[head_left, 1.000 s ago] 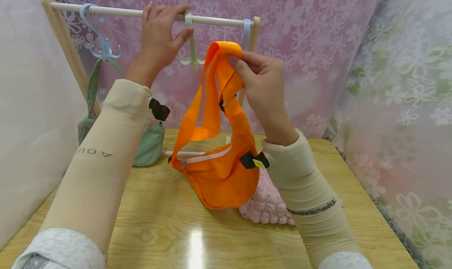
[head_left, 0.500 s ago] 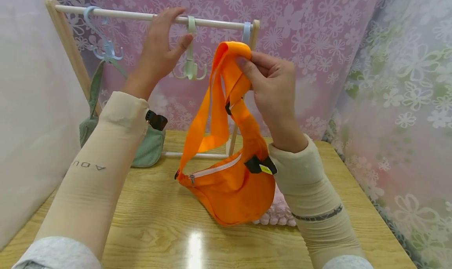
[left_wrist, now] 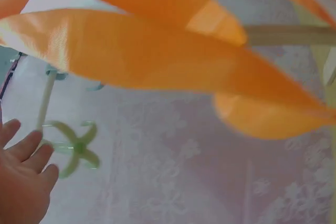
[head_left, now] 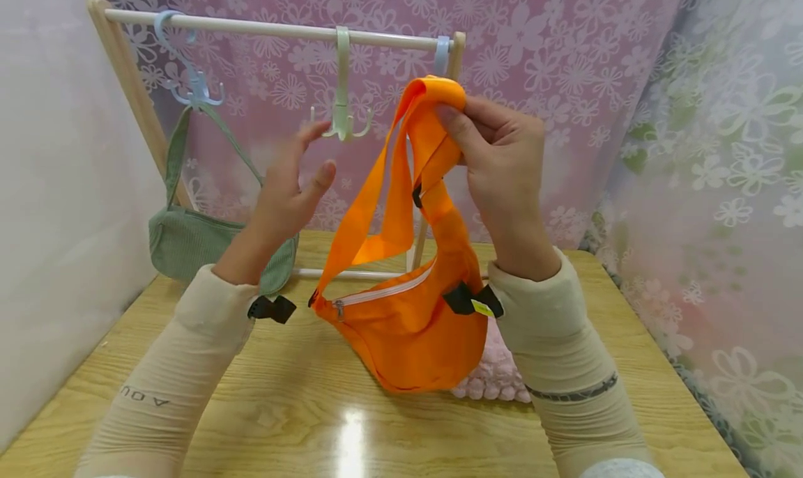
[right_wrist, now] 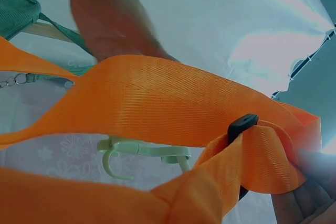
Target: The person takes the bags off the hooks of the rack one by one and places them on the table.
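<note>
My right hand (head_left: 508, 164) pinches the top of the orange strap (head_left: 433, 91) between thumb and fingers. From that strap hangs an orange waist bag (head_left: 414, 345) with a white zipper, its body low over the table. My left hand (head_left: 285, 189) holds nothing; its fingers are spread apart, below and left of the pale green hook hanger (head_left: 341, 119) on the rail. In the left wrist view the prongs of that hanger (left_wrist: 79, 148) show beside my fingertips. The right wrist view has a black strap slider (right_wrist: 242, 125) near my gripping fingers (right_wrist: 304, 203).
A rack with a white rail (head_left: 263, 28) stands at the back. At its left a blue hook hanger (head_left: 194, 84) carries a green corduroy bag (head_left: 194, 244). Another blue hanger (head_left: 442, 56) is by the right post. A pink bumpy item (head_left: 495, 373) lies behind the orange bag.
My left hand has come off the rail beside the green hanger and moved down. My right hand has shifted slightly right and down, still holding the strap. The green hanger has turned, showing its prongs.
</note>
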### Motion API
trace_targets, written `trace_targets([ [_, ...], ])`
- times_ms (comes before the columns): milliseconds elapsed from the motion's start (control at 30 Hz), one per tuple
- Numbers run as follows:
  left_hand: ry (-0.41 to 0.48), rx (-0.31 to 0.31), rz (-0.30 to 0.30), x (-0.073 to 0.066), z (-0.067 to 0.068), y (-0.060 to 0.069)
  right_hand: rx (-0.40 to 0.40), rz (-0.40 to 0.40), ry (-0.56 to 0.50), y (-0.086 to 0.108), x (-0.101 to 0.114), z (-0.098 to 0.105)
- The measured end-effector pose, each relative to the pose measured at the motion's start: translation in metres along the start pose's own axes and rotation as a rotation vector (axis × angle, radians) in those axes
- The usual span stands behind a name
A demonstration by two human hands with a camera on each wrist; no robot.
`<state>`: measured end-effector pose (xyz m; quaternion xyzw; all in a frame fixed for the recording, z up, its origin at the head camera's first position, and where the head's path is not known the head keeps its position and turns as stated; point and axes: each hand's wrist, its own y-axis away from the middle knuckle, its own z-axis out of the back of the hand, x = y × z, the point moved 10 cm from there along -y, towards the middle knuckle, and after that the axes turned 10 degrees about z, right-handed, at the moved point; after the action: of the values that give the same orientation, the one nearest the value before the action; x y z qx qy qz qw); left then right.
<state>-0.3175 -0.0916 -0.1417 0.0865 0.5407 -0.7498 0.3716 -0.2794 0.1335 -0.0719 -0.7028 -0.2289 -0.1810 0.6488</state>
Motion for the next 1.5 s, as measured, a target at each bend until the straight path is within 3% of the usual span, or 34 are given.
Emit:
trace_targets([
  [133, 0.067, 0.226, 0.152, 0.024, -0.029, 0.026, -0.006, -0.002, 0.001, 0.001, 0.001, 0.002],
  [367, 0.218, 0.603, 0.349, 0.06, -0.072, 0.069, -0.005, -0.002, -0.002, 0.004, 0.003, 0.003],
  [533, 0.26, 0.761, 0.441, 0.073, -0.093, 0.095, 0.001, 0.004, 0.006, 0.006, 0.003, 0.004],
  [667, 0.276, 0.834, 0.444, 0.076, -0.102, 0.105, 0.008, 0.003, 0.019, 0.008, 0.003, 0.004],
  [867, 0.303, 0.877, 0.47, 0.082, -0.106, 0.113, 0.0, 0.006, 0.014, 0.01, 0.003, 0.008],
  [1100, 0.349, 0.882, 0.493, 0.089, -0.1, 0.118, -0.01, 0.005, -0.025, 0.015, 0.0, 0.016],
  [1200, 0.389, 0.833, 0.529, 0.094, -0.092, 0.116, -0.019, -0.006, -0.035, 0.018, -0.002, 0.022],
  [1333, 0.422, 0.721, 0.555, 0.099, -0.079, 0.109, -0.03, -0.003, -0.01, 0.02, -0.004, 0.03],
  [1500, 0.366, 0.601, 0.568, 0.103, -0.061, 0.1, -0.04, -0.009, 0.034, 0.025, -0.01, 0.04],
])
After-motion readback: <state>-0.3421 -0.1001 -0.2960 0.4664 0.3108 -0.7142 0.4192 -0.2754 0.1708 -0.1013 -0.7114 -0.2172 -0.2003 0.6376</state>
